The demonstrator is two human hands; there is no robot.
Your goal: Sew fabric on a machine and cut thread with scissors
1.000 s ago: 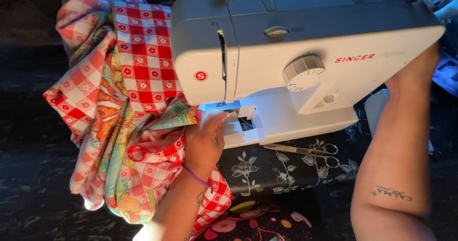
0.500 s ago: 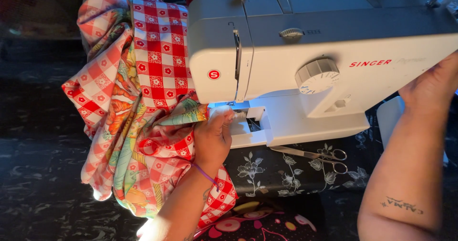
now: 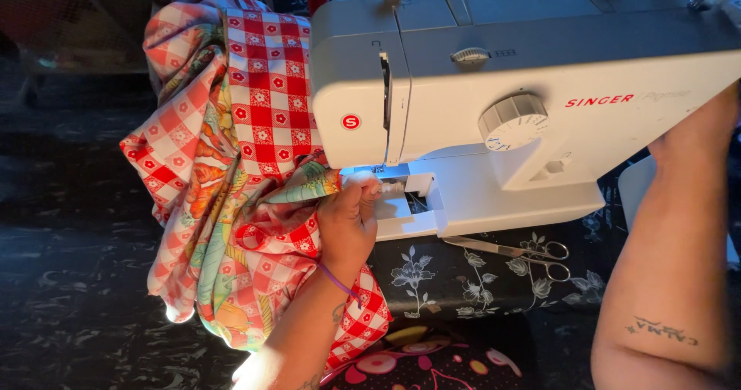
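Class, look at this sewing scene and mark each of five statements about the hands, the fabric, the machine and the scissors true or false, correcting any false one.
1. The left hand grips the red checked fabric beside the needle area of the sewing machine. True.
2. The scissors lie on top of the machine. False: they lie on the dark floral cloth in front of its base.
3. The right hand holds the scissors. False: it reaches up at the machine's right end.
4. The machine is white with a round dial. True.
5. The fabric is plain blue. False: red-and-white checks with a colourful print.
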